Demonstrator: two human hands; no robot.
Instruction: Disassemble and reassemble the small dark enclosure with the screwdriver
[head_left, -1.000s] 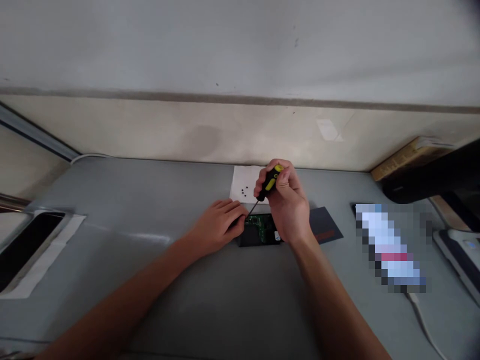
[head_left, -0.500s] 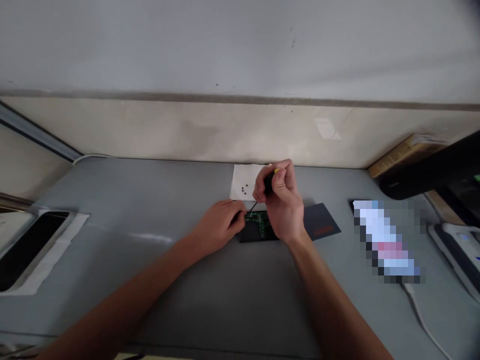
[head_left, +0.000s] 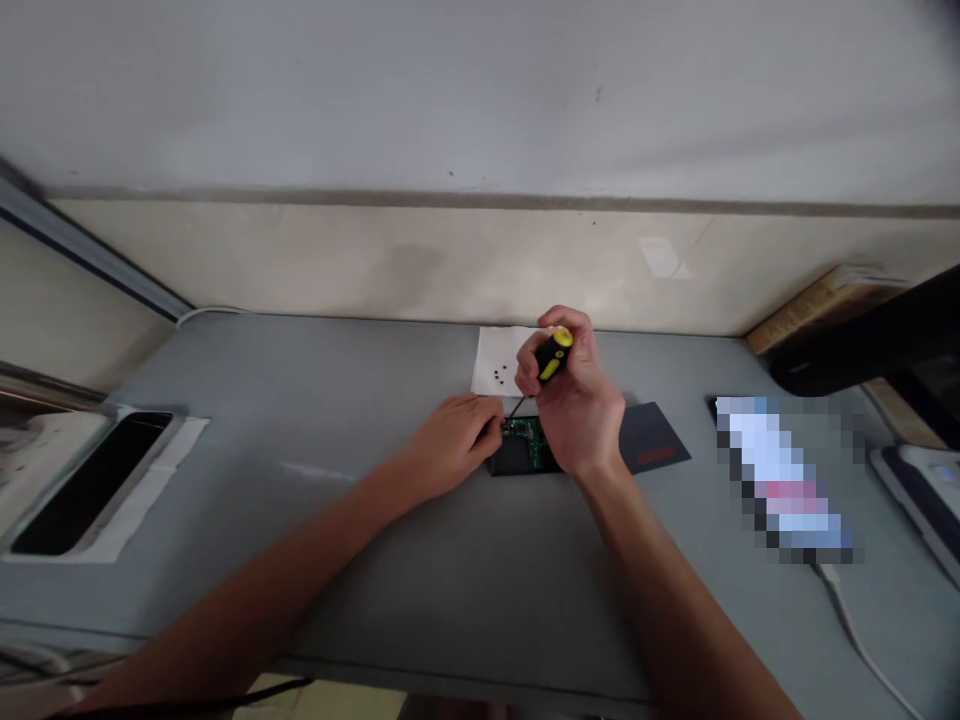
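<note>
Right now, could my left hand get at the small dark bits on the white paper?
Probably yes: the small dark bits lie uncovered just beyond your left hand, and your right hand sits to their right.

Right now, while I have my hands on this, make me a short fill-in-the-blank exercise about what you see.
1. The right hand grips a black-and-____ screwdriver.
2. The exposed circuit board is mostly ____ in colour.
3. Several small dark pieces lie on a ____ sheet.
4. In the picture, the flat dark panel lies to the ____ of the circuit board.

Missing words: yellow; green; white; right.
</note>
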